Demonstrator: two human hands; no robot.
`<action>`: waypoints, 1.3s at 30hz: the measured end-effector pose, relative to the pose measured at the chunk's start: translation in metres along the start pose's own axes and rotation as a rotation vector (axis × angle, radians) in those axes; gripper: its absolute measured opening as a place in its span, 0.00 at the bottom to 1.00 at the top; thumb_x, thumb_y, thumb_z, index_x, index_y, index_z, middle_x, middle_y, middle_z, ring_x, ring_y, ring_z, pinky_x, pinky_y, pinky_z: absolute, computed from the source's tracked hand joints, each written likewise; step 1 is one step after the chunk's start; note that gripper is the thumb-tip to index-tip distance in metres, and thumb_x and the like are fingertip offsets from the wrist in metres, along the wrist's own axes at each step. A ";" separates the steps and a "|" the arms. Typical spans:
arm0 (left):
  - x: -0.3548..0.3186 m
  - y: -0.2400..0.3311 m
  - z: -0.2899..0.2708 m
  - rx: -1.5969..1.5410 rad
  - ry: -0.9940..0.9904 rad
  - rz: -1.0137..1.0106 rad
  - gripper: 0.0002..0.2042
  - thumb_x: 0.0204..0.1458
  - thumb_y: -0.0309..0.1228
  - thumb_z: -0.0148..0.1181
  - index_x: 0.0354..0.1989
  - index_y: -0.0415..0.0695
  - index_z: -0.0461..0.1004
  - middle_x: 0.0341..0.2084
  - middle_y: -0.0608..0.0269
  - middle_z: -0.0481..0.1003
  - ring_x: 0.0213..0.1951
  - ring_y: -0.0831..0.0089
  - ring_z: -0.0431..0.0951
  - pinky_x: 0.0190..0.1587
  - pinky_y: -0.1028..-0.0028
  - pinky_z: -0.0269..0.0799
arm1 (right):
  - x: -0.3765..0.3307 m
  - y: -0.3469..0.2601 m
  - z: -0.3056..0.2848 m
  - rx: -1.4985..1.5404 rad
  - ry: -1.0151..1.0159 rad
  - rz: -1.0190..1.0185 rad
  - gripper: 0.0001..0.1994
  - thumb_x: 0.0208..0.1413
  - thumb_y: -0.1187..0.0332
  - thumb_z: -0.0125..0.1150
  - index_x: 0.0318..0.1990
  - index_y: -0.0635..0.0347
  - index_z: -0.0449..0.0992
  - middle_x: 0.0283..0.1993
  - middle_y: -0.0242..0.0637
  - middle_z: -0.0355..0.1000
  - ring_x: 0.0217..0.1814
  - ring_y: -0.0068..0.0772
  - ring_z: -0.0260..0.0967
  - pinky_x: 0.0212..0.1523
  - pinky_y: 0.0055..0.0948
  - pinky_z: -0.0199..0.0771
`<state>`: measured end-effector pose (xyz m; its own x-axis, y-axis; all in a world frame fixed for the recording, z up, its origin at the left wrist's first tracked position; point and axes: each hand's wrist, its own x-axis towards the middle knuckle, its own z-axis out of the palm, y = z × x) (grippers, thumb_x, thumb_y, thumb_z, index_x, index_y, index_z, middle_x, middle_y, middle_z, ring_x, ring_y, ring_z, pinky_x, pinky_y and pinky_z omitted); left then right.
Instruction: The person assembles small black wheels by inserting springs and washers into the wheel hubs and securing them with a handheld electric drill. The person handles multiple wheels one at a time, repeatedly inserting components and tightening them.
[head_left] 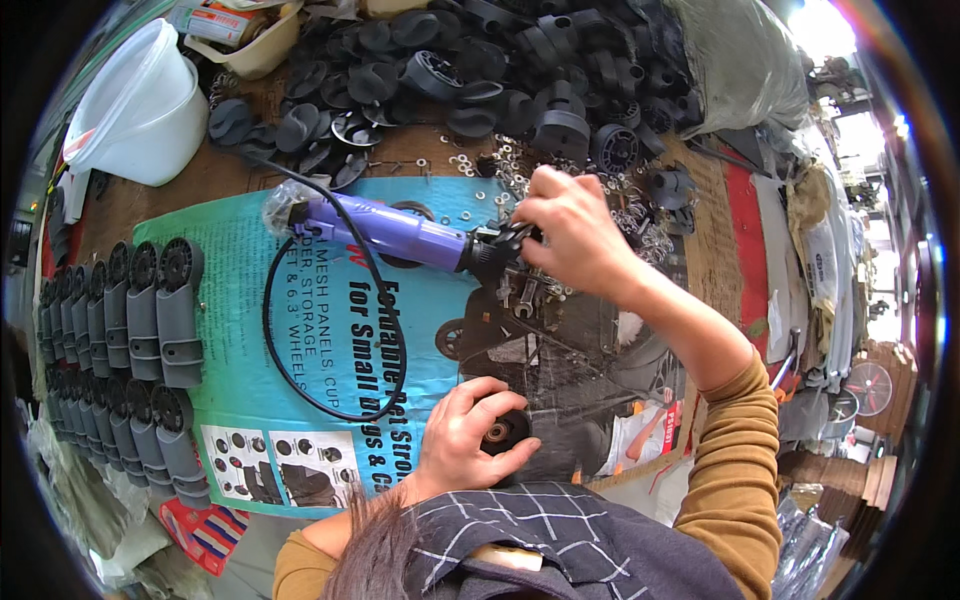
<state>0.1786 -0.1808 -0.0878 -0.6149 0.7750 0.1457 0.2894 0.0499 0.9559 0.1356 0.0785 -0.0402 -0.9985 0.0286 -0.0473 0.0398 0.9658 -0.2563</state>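
My left hand (462,440) curls around a small black wheel (508,430) with a round metal centre, low on the printed cardboard sheet (230,330). My right hand (580,232) is farther off, its fingers drawn together in a pinch over small metal parts. Whatever lies between those fingertips is hidden. Just left of them is the black front end of a purple power screwdriver (405,236), which rests on the sheet. Its black cord (268,330) loops toward me. Loose washers (510,160) and an open-end fitting (525,297) lie around my right hand.
Grey caster housings with black wheels (178,330) stand in rows at the left. A heap of black plastic parts (480,70) covers the far side. White plastic tubs (150,110) stand far left. A clear plastic bag (745,65) sits far right.
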 end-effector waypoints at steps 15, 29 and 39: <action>-0.003 0.001 0.005 0.028 0.016 0.005 0.25 0.31 0.31 0.77 0.42 0.44 0.75 0.43 0.52 0.72 0.45 0.56 0.73 0.48 0.63 0.70 | -0.125 0.108 -0.004 1.794 0.621 0.908 0.06 0.51 0.76 0.64 0.35 0.66 0.74 0.32 0.37 0.70 0.35 0.32 0.73 0.41 0.37 0.83; -0.002 -0.001 0.004 0.062 -0.013 0.010 0.26 0.31 0.30 0.77 0.42 0.42 0.73 0.44 0.50 0.72 0.45 0.59 0.73 0.50 0.64 0.69 | -0.089 0.208 -0.056 0.495 0.805 0.530 0.19 0.55 0.65 0.62 0.51 0.66 0.72 0.45 0.37 0.73 0.46 0.32 0.71 0.44 0.29 0.74; 0.002 0.001 0.002 0.060 0.015 0.035 0.25 0.32 0.33 0.77 0.42 0.45 0.76 0.42 0.55 0.73 0.41 0.58 0.76 0.44 0.65 0.74 | 0.031 0.045 0.015 -0.113 0.350 -0.137 0.15 0.47 0.62 0.68 0.44 0.51 0.79 0.54 0.34 0.68 0.61 0.40 0.59 0.62 0.42 0.53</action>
<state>0.1792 -0.1777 -0.0871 -0.6144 0.7674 0.1831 0.3543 0.0609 0.9332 0.1067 0.1188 -0.0678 -0.9477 -0.0353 0.3173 -0.0798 0.9885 -0.1283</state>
